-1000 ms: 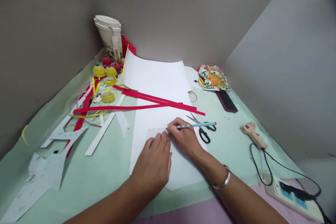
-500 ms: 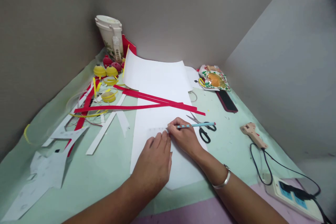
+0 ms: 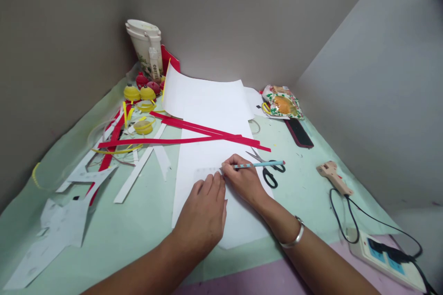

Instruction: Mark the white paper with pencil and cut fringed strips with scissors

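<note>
Red strips (image 3: pixel 187 140) cross the white paper (image 3: pixel 197 156); scissors (image 3: pixel 264 176) lie at its right edge; the right hand (image 3: pixel 242 177) grips a light-blue, red-ended pencil (image 3: pixel 266 163) over it; the left hand (image 3: pixel 202 207) rests there, fingers extended.

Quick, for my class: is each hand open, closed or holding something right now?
Left hand: laid palm down over the white paper; underside hidden, so any grip cannot be told.
Right hand: closed, holding the light blue pencil.
</note>
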Demonstrator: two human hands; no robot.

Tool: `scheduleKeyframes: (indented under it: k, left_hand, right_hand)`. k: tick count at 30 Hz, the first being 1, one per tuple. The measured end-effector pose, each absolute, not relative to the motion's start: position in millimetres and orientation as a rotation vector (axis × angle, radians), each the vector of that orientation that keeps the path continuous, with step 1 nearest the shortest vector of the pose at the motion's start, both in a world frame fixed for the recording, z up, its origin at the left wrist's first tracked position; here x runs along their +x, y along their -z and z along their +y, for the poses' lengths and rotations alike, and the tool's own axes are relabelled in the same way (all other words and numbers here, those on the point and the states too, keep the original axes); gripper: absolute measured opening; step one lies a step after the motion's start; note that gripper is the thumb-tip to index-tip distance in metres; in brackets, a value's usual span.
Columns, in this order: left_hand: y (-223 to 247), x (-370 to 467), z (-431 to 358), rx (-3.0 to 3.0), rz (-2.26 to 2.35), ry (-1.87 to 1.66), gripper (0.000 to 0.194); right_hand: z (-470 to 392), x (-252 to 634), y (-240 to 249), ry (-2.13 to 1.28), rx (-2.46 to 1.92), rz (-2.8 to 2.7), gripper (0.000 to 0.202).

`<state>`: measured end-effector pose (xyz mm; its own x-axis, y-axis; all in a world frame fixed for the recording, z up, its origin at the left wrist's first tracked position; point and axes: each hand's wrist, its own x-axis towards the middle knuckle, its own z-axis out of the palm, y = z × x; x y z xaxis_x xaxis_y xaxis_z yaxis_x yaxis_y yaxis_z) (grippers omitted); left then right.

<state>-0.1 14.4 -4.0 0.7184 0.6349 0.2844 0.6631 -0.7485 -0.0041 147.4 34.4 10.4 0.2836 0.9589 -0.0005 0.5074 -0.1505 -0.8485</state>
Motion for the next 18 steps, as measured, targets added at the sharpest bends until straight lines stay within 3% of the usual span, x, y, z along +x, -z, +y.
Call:
scheduleKeyframes:
  k: [18]
  left_hand:
    - [5.6,-0.8,14.2,-2.812,-1.068,0.399,0.045]
  right_hand:
    - [33.7,147.8,-10.1,-0.756,-1.759,-1.34,0.013]
